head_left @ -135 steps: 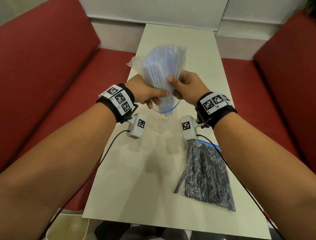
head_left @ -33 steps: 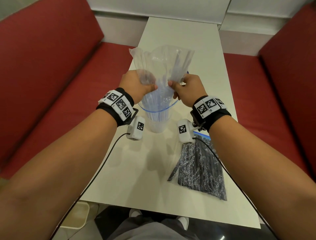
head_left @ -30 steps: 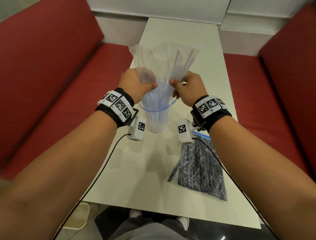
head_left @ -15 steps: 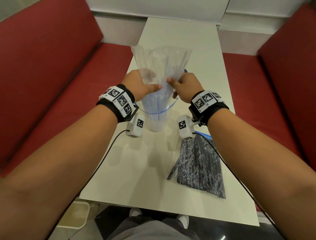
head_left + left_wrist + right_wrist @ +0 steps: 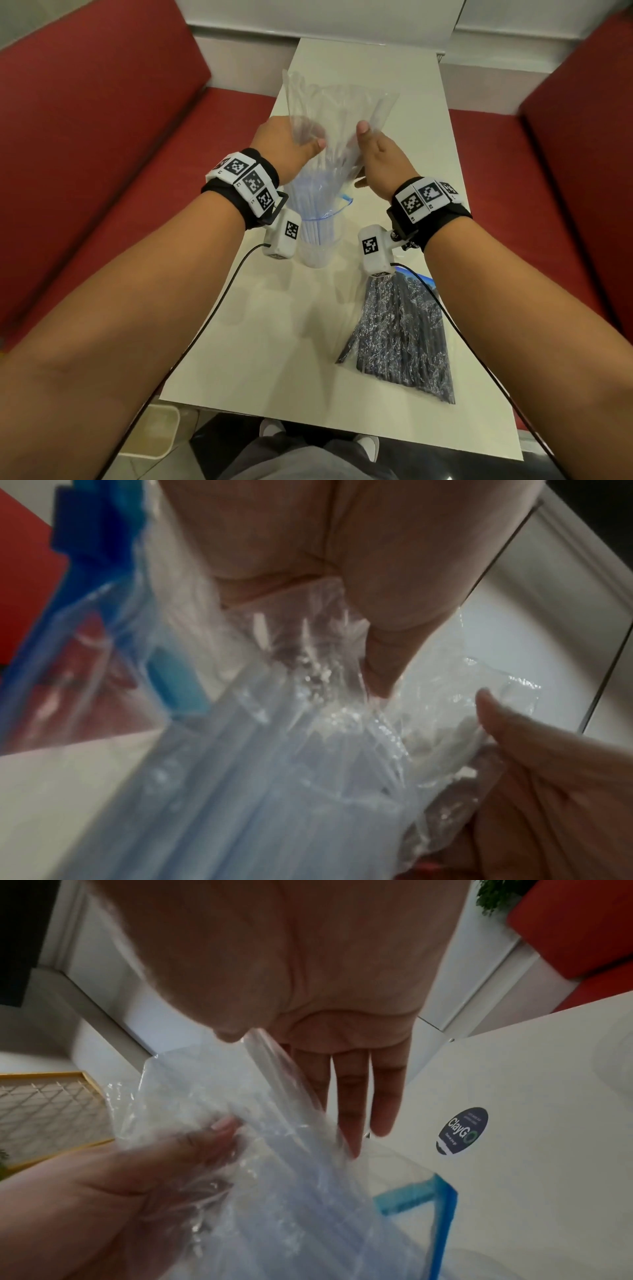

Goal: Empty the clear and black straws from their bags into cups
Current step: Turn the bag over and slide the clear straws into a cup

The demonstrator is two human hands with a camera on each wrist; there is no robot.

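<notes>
Clear bag (image 5: 337, 137) upside-down, mouth over cup (image 5: 317, 251) on tabletop (image 5: 274, 325), straws (image 5: 317, 219) vertical; left hand (image 5: 284, 145) grips its side, right hand (image 5: 380, 161) flat-fingered against it; black-straw bag (image 5: 400, 335) nearer right.

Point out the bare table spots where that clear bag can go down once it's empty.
Bare table lies left of the black straw bag, between the cup and the near edge. The far end beyond the clear bag also looks bare. Crowded: around the cup, under left hand and right hand.
</notes>
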